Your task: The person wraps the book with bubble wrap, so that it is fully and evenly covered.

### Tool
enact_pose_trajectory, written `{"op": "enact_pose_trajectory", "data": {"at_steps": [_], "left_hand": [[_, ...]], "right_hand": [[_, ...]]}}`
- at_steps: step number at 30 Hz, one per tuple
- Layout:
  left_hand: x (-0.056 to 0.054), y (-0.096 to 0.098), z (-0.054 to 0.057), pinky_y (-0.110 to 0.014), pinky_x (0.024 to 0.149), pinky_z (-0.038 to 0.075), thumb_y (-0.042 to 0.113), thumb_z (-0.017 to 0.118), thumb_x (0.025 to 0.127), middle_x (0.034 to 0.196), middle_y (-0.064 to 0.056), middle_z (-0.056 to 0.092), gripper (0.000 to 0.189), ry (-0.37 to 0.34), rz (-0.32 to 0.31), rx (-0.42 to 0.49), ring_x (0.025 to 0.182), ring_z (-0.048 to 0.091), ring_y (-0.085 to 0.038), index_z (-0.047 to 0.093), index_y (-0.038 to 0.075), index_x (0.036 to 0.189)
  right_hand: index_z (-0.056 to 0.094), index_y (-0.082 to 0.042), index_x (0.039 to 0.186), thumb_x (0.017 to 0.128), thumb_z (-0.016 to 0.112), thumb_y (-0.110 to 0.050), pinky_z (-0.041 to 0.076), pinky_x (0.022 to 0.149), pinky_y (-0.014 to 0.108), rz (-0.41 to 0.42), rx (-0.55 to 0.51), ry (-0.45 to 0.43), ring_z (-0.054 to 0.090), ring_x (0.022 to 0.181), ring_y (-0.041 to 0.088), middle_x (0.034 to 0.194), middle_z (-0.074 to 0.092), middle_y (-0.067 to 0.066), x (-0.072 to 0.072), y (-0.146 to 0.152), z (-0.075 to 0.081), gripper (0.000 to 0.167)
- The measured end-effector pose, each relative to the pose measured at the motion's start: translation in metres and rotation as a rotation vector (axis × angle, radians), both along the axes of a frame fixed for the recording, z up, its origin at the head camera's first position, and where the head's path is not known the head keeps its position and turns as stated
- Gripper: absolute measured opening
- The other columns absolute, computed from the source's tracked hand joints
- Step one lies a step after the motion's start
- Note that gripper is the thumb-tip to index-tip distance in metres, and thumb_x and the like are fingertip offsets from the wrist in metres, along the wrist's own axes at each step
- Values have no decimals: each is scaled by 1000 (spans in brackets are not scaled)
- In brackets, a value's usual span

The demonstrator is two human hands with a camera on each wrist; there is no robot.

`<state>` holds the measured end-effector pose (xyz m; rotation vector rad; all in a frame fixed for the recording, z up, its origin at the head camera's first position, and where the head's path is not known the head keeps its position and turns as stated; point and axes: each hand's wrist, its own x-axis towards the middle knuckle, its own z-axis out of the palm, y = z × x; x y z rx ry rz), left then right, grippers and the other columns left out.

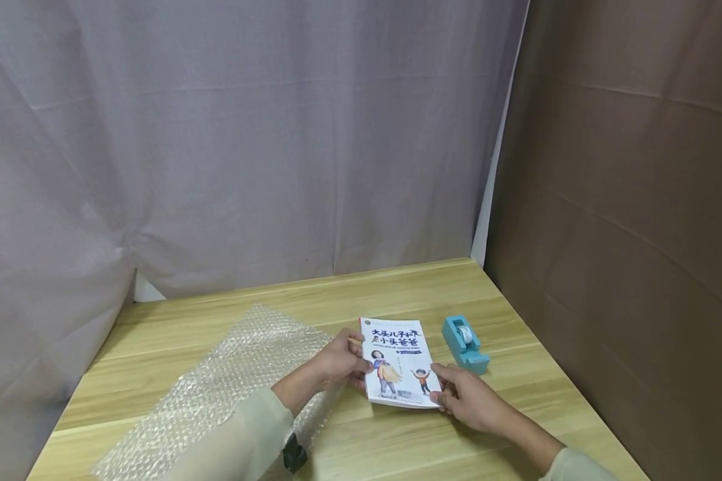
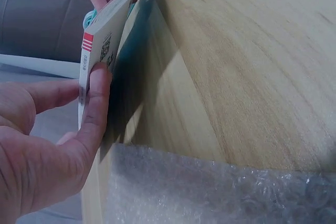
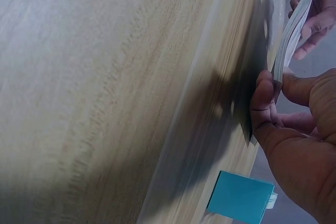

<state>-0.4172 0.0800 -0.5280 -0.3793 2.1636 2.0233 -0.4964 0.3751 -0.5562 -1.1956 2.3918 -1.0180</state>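
A thin paperback book point(image 1: 400, 364) with a white illustrated cover is held between both hands above the table. My left hand point(image 1: 339, 361) grips its left edge, thumb on the cover and fingers beneath. At the lower right corner, my right hand point(image 1: 472, 397) pinches the book in the same way. The left wrist view shows the spine of the book point(image 2: 86, 59) facing that camera, clear of the wood. In the right wrist view the page edges of the book point(image 3: 291, 35) show between thumb and fingers.
A sheet of bubble wrap point(image 1: 216, 387) lies flat on the wooden table point(image 1: 409, 447), partly under the left forearm. A blue tape dispenser point(image 1: 466, 344) stands right of the book. By the left sleeve is a small black object point(image 1: 295, 454). Grey curtain point(image 1: 247, 147) hangs behind the table.
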Motion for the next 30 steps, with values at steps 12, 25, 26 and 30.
{"op": "enact_pose_trajectory", "data": {"at_steps": [12, 25, 26, 30], "left_hand": [[5, -6, -2, -37, 74, 70, -14, 68, 93, 119, -16, 55, 63, 40, 21, -50, 80, 69, -21, 45, 0, 150], [16, -19, -1, -37, 76, 70, -18, 69, 89, 120, -16, 50, 64, 89, 17, -45, 79, 66, -20, 47, -4, 147], [17, -20, -1, -38, 77, 70, -18, 69, 90, 122, -16, 50, 64, 90, 16, -48, 79, 66, -20, 47, -3, 148], [20, -24, -2, -40, 78, 70, -17, 71, 90, 124, -16, 51, 64, 95, 21, -52, 79, 67, -20, 49, -2, 147]], "right_hand": [[52, 14, 155, 104, 76, -11, 53, 64, 21, -4, -26, 67, 54, 74, -2, 96, 61, 0, 6, -3, 1, 62], [63, 1, 152, 105, 76, -16, 53, 72, 20, 52, -63, 122, 53, 85, -4, 104, 62, -2, 14, -8, 7, 52], [63, 1, 152, 105, 76, -16, 53, 72, 20, 54, -65, 119, 53, 84, -4, 103, 61, -3, 15, -9, 7, 52], [63, -1, 152, 105, 77, -18, 53, 71, 20, 55, -63, 111, 52, 84, -4, 100, 59, -4, 17, -11, 8, 53]]}}
